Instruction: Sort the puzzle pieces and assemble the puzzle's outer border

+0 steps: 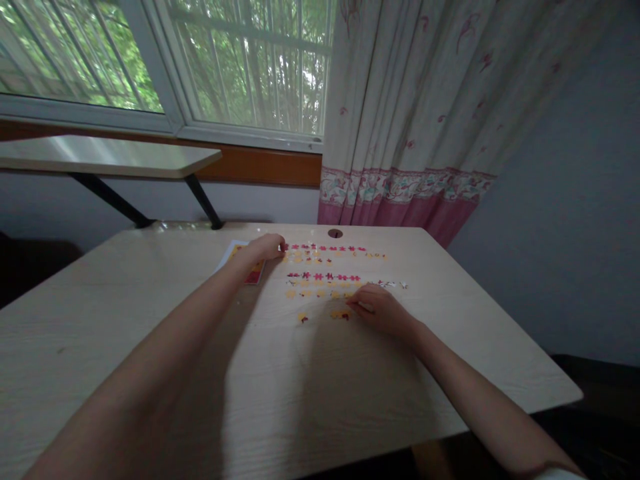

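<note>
Small jigsaw puzzle pieces lie in rows on the pale wooden table, among them a row of red pieces [319,276] and a row of yellow pieces [320,293]. At the left end of the far rows, my left hand [270,247] is closed, fingertips pinched down by the pieces; what they hold is hidden. My right hand [377,307] is also closed, thumb and finger together at the right end of the near yellow row. Whether a piece is between them is too small to see. Loose yellow-and-dark-red pieces [342,315] lie just nearer. Beneath my left forearm is a yellow-and-red picture sheet [254,275], partly covered.
White-looking pieces [387,285] lie beyond my right hand. A round cable hole [335,233] is near the table's back edge. A raised shelf [110,157] on dark legs stands back left. Behind are a window [250,67] and a floral curtain [400,100].
</note>
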The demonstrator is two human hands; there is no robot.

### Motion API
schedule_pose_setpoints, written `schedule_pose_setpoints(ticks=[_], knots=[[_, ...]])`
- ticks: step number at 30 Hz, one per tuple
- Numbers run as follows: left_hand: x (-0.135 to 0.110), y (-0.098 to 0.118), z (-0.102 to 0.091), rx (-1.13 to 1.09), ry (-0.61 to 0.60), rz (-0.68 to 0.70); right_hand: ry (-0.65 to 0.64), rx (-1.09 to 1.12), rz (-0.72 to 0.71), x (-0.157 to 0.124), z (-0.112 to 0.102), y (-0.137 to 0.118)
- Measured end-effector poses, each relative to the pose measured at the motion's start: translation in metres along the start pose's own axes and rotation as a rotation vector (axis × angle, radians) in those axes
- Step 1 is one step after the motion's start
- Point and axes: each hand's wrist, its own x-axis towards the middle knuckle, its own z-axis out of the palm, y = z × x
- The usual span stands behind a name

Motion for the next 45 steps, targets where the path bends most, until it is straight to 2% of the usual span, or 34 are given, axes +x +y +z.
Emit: schedule_pose_setpoints(ticks=[4, 8, 13, 18, 22, 24, 26, 30, 34, 37, 40, 42, 45], knots=[[0.0, 0.0, -0.004, -0.013, -0.038, 0.001, 0.01, 0.0, 0.007, 0.0, 0.0, 0.002], [-0.007, 0.003, -0.007, -0.049, -0.025, -0.008, 0.002, 0.004, 0.001, 0.0, 0.0, 0.002], [-0.015, 0.003, -0.011, -0.161, 0.066, -0.015, 0.002, 0.016, 0.003, -0.001, 0.0, 0.002], [-0.034, 0.007, -0.022, -0.369, 0.186, 0.036, 0.029, 0.065, 0.032, -0.001, 0.001, -0.001], [-0.071, 0.038, -0.019, -0.57, 0.273, 0.105, 0.139, 0.202, 0.145, 0.005, 0.006, -0.016], [-0.097, 0.064, -0.012, -0.926, 0.264, 0.191, 0.193, 0.282, 0.236, 0.009, 0.011, -0.026], [-0.122, 0.089, -0.002, -1.14, 0.175, 0.231, 0.224, 0.356, 0.312, 0.014, 0.017, -0.035], [-0.156, 0.121, 0.017, -1.429, 0.141, 0.135, 0.222, 0.537, 0.4, 0.022, 0.024, -0.048], [-0.161, 0.126, 0.032, -1.653, 0.169, 0.038, 0.221, 0.675, 0.421, 0.029, 0.029, -0.053], [-0.16, 0.126, 0.039, -1.71, 0.216, 0.008, 0.271, 0.698, 0.429, 0.034, 0.034, -0.054], [-0.162, 0.127, 0.04, -1.661, 0.232, 0.007, 0.302, 0.712, 0.415, 0.037, 0.037, -0.052], [-0.164, 0.126, 0.04, -1.597, 0.244, 0.022, 0.273, 0.699, 0.402, 0.038, 0.036, -0.051], [-0.163, 0.121, 0.044, -1.51, 0.255, 0.06, 0.153, 0.62, 0.38, 0.037, 0.033, -0.049]])
